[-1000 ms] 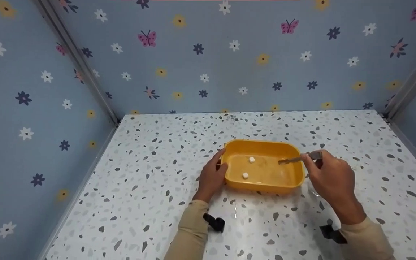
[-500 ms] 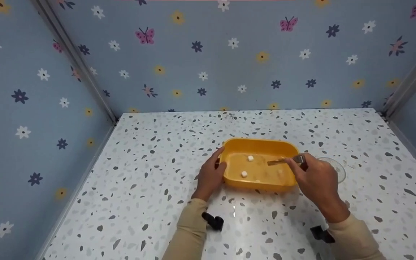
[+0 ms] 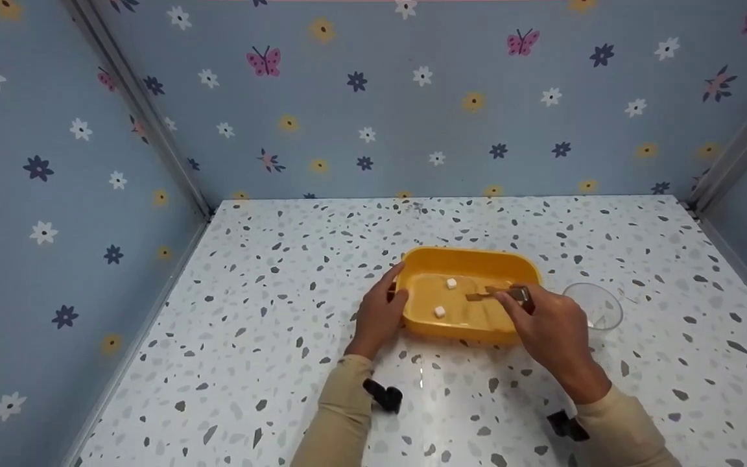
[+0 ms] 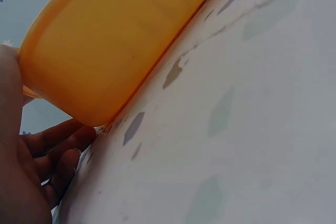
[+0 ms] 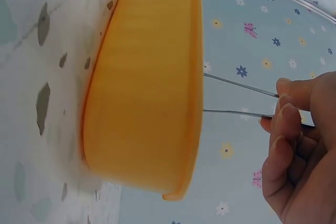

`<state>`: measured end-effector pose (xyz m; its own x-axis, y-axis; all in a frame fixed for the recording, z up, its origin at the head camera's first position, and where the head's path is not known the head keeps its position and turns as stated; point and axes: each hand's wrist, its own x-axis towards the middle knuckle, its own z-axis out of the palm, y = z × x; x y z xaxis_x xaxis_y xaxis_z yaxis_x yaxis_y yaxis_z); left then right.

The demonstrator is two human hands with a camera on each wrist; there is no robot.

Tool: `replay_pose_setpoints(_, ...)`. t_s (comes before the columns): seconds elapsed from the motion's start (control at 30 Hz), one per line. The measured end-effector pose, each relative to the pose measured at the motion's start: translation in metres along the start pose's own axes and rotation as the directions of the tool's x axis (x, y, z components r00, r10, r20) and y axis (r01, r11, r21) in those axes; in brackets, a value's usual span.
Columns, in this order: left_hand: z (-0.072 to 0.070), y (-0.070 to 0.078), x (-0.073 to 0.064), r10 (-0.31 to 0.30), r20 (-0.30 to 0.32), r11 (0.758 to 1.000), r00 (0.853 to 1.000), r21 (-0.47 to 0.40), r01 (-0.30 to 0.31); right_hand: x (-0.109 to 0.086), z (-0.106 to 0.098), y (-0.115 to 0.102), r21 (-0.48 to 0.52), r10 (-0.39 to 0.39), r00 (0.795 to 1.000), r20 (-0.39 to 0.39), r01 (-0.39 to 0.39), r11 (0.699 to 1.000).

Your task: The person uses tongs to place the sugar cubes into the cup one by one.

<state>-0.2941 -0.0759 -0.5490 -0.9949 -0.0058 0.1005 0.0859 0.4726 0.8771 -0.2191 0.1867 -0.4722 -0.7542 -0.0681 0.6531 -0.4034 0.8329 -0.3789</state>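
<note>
A yellow plastic container (image 3: 425,329) with low walls sits on the speckled table. My left hand (image 3: 377,319) grips its left end, thumb and index finger at the rim. Other fingers curl beneath the near corner in the left wrist view. Inside lie two small white cubes, one farther back (image 3: 451,283) and one nearer (image 3: 439,312). Metal tweezers (image 3: 522,297) are pinched in my right hand (image 3: 554,331) over the container's right half. Their two thin arms stand apart in the right wrist view, and the container wall (image 5: 142,77) hides the tips there.
A clear round glass dish (image 3: 594,306) stands right of the container, partly behind my right hand; its contents are hard to make out. Flower-patterned panels (image 3: 373,97) rise behind the table and along both sides.
My right hand has moved left with the tweezers, farther over the container, uncovering the glass dish. My left hand and both cubes have stayed in place.
</note>
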Motion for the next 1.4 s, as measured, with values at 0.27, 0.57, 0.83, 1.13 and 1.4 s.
replay_pose_setpoints(0.27,0.001,0.001,0.000,-0.009,0.003,1.000,1.000,-0.008,0.009,-0.006,0.014,-0.005,0.058,-0.046,0.999,0.020,0.045,0.997)
replay_pose_setpoints(0.57,0.003,0.007,0.002,0.018,0.009,1.000,1.000,-0.009,-0.018,-0.011,0.022,-0.008,0.093,-0.033,0.998,0.056,0.028,0.995)
replay_pose_setpoints(0.83,0.004,0.005,0.001,0.023,0.017,1.000,1.000,0.010,-0.023,-0.018,0.030,-0.010,0.123,-0.017,0.995,0.094,0.005,0.992)
replay_pose_setpoints(1.13,0.000,0.002,0.000,0.008,0.013,1.000,1.000,-0.011,-0.008,-0.018,0.037,-0.016,0.182,-0.029,0.990,0.135,0.004,0.983)
replay_pose_setpoints(1.4,-0.001,0.001,-0.001,-0.009,0.018,1.000,1.000,-0.008,0.009,-0.018,0.039,-0.016,0.193,0.030,0.984,0.178,-0.065,0.979)
